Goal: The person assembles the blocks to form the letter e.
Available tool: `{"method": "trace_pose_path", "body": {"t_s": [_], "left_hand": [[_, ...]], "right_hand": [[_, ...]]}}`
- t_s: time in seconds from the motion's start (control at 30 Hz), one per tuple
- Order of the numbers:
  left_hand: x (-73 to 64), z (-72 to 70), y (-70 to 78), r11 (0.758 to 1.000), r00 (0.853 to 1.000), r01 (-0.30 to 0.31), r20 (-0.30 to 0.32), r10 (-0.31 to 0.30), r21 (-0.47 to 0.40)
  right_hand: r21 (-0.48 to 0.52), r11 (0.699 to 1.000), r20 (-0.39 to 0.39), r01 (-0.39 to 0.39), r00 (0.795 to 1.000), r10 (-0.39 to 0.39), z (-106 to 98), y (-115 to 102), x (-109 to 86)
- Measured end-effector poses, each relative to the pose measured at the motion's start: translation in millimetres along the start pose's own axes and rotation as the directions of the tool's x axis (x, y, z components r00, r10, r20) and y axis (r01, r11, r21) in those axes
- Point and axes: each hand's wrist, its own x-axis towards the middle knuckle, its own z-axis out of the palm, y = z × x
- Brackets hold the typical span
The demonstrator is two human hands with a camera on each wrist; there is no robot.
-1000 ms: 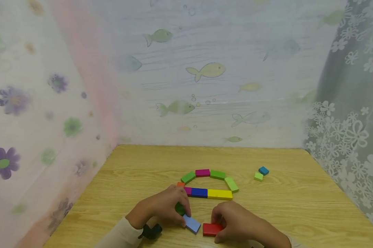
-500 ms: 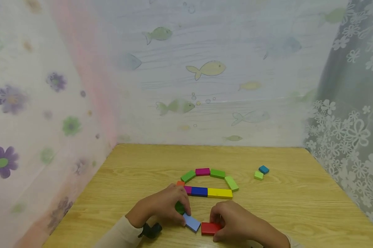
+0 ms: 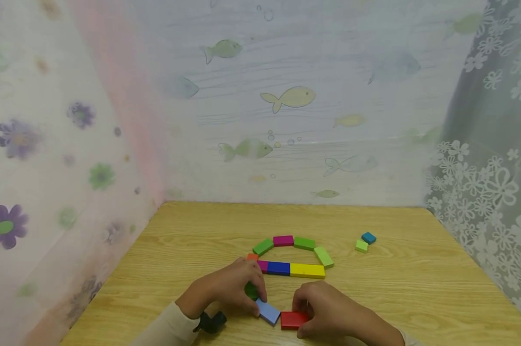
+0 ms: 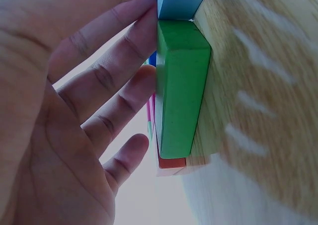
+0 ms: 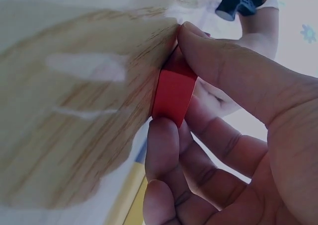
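Observation:
My left hand (image 3: 228, 284) pinches the near-left end of a light blue block (image 3: 268, 312) between thumb and finger. Under that hand lies a green block (image 4: 184, 91), its end against the blue one, in the left wrist view. My right hand (image 3: 329, 307) grips a red block (image 5: 175, 91) between thumb and fingers, flat on the table. In the head view the red block's left end meets the light blue block's right corner or nearly so. Behind the hands runs a row with a blue block (image 3: 279, 268) and a yellow block (image 3: 307, 271).
Beyond the row, an arc has a green block (image 3: 263, 246), a magenta block (image 3: 283, 240), another green block (image 3: 304, 243) and a lime block (image 3: 323, 257). An orange block (image 3: 252, 257) shows partly past the left hand. Two small blocks, blue (image 3: 368, 238) and lime (image 3: 361, 246), lie apart at right.
My right hand has slid the red block a little to the left, closing the gap to the light blue block. The left hand has stayed in place.

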Motion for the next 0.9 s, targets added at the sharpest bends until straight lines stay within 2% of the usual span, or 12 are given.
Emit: {"method": "trace_pose_path", "body": {"t_s": [0.9], "left_hand": [[-0.5, 0.6, -1.5, 1.0, 1.0, -0.019, -0.012, 0.019, -0.002]], "right_hand": [[-0.022, 0.999, 0.009, 0.028, 1.0, -0.028, -0.4, 2.2, -0.9]]}}
